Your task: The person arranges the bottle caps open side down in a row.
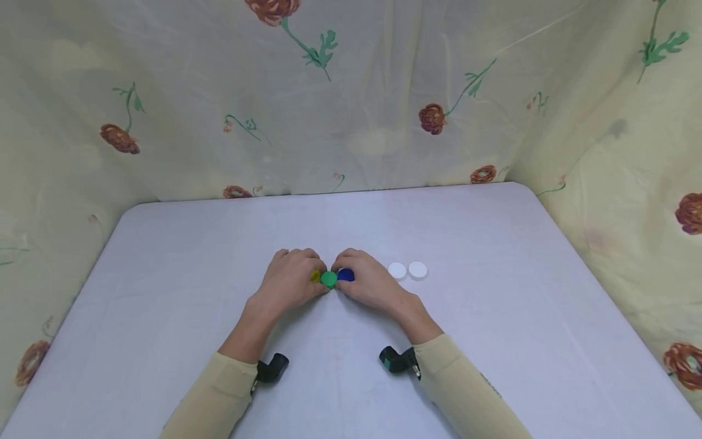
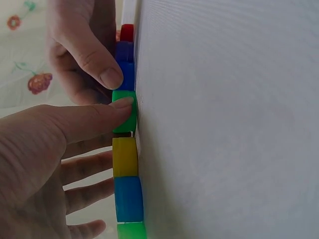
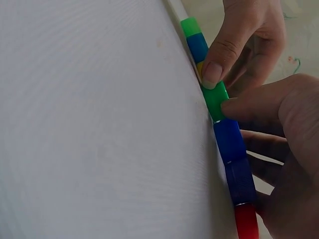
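Note:
A green round cap (image 1: 329,279) sits between both hands on the white-covered table. My left hand (image 1: 290,277) pinches its left side, thumb in front and fingers behind. From the other side my right hand (image 1: 367,279) also pinches it, with the thumb tip near the seam with a blue cap (image 1: 346,274). A yellow cap (image 2: 125,157) stands beside the green one, by the left fingers. The wrist views show these caps in one row, continuing with a lighter blue cap (image 2: 128,199) and a light green cap (image 2: 132,231) on the left, a dark blue cap (image 3: 240,181) and a red cap (image 3: 246,221) on the right.
Two white-topped discs (image 1: 407,271) lie side by side just right of the right hand. The white tabletop (image 1: 329,390) stretches around the row, with a flowered curtain (image 1: 373,122) behind and at the sides. Black wrist cameras (image 1: 273,368) sit below the forearms.

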Tool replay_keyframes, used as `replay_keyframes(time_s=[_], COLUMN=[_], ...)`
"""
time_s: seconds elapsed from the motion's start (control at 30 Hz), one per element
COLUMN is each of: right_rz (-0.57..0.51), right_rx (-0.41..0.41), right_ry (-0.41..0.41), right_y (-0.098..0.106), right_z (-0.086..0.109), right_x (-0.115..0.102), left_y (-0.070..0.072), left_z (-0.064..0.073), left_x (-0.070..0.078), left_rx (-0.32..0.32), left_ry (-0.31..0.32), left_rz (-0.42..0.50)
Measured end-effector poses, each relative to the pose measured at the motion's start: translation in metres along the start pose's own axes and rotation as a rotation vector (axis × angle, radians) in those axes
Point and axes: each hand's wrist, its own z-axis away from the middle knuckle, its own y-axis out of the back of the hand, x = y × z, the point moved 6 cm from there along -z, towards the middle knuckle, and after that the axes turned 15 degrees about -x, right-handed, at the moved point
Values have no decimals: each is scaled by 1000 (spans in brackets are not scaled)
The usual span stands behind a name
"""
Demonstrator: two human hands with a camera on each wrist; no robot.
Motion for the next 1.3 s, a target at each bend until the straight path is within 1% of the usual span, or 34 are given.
replay_keyframes(time_s=[0.17,0.47,0.8,1.0,1.17,1.3], right_rz=[-25,-67,-67,-72,-59,-88], right_rx=[-16,-42,-25,-26,-18,-21], right_ry=[-2,-6,-22,-26,-46,-38], right_y=[1,1,2,-1,-3,-2], right_z=[0,-1,2,1,0,-1], right_x=[0,0,3,1,0,-2], left_y=[1,1,5,6,8,9], left_z=[2,4,6,9,12,15], left_x=[-1,-4,-3,-6,-10,-14], left_rx=[3,-11,-21,-14,-2,-5], left_ry=[8,23,28,31,34,46], left_rz=[-7,-8,7,2,6,7])
